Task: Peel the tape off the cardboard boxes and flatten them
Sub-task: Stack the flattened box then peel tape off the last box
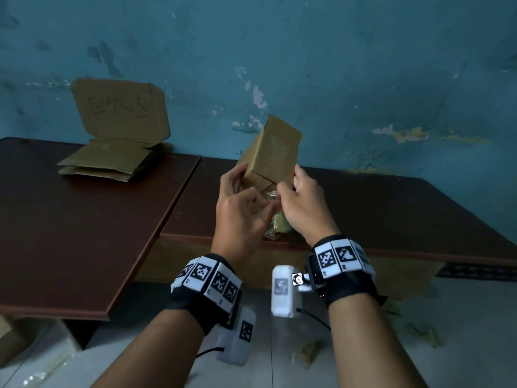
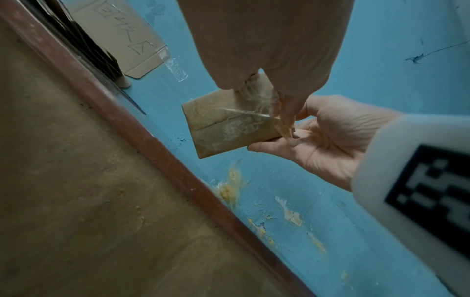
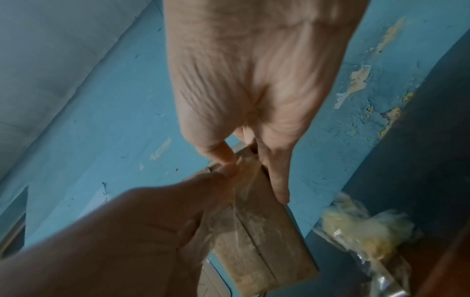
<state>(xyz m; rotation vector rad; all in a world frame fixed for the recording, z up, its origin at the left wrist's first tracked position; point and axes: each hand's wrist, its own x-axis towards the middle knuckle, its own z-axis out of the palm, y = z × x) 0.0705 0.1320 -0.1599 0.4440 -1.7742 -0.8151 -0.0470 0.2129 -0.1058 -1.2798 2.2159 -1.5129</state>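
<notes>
A small brown cardboard box [image 1: 275, 148] is held tilted in the air above the table's near edge. My right hand [image 1: 300, 191] grips its lower right side, with fingers along the edge [image 3: 276, 180]. My left hand [image 1: 246, 203] pinches a strip of clear tape [image 2: 254, 112] that stretches off the box's seamed face [image 2: 223, 130]. My left thumb rests against the box's left side. In the right wrist view the tape [image 3: 237, 195] runs from the flap seam to my left fingertips [image 3: 227, 169]. The far end of the box is hidden behind it.
A stack of flattened cardboard [image 1: 109, 162] lies at the back left of the dark brown table [image 1: 84, 219]. A cardboard sheet with writing [image 1: 120, 110] leans on the blue wall. A wad of peeled tape [image 1: 279, 224] sits near the second tabletop's front edge [image 1: 391, 249]. Scraps [image 1: 310, 351] litter the floor.
</notes>
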